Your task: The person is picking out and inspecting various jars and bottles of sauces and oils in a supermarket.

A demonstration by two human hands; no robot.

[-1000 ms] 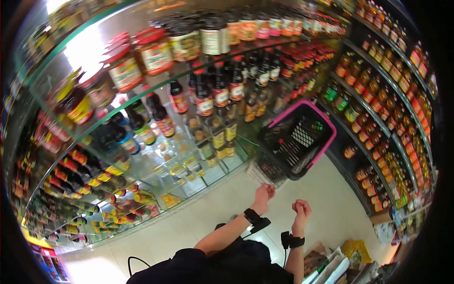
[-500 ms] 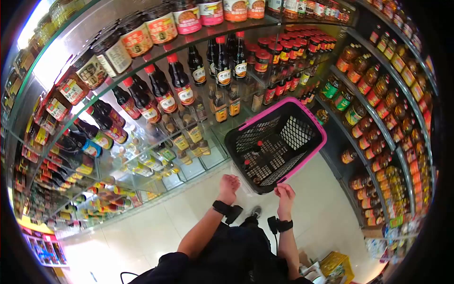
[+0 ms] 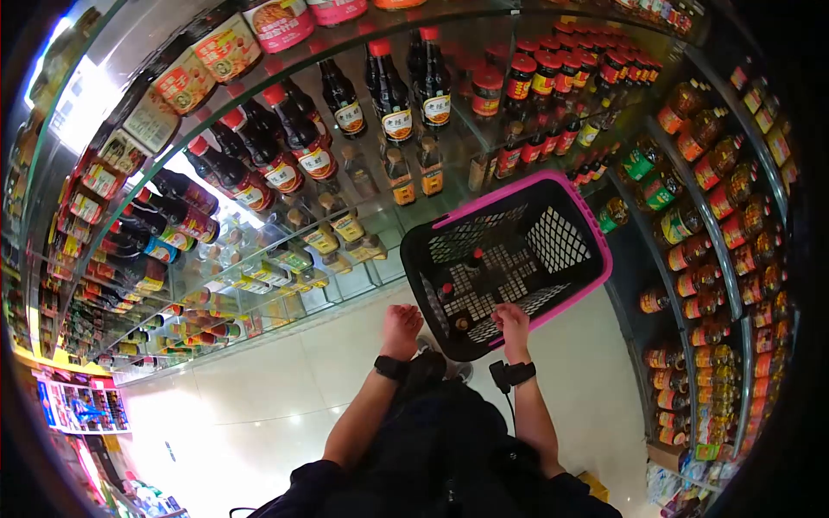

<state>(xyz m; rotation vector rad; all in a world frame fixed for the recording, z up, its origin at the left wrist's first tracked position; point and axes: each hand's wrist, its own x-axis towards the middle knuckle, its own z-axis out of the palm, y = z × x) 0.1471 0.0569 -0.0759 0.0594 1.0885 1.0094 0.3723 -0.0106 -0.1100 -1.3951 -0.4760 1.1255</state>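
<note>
My left hand (image 3: 401,331) is closed in a loose fist over the floor, just left of the basket, with nothing visible in it. My right hand (image 3: 513,327) has its fingers curled in. It overlaps the near side of a black shopping basket with a pink rim (image 3: 602,237); whether it touches the basket or holds something small cannot be made out. Inside the basket, near its left end, stand dark bottles, one with a red cap (image 3: 477,254) and another with a red cap (image 3: 446,288). A band with a dark device is on each wrist.
Glass shelves (image 3: 380,272) ahead and to the left carry dark sauce bottles (image 3: 397,112) and jars (image 3: 226,47). Red-lidded jars (image 3: 521,73) stand farther right. Grey shelving (image 3: 682,164) on the right holds oil bottles (image 3: 721,164). Pale tiled floor (image 3: 285,397) lies below.
My view has shifted, and the shelves and basket appear larger. My right hand has moved up and slightly left over the basket's near side. My left hand stays closed, slightly farther left.
</note>
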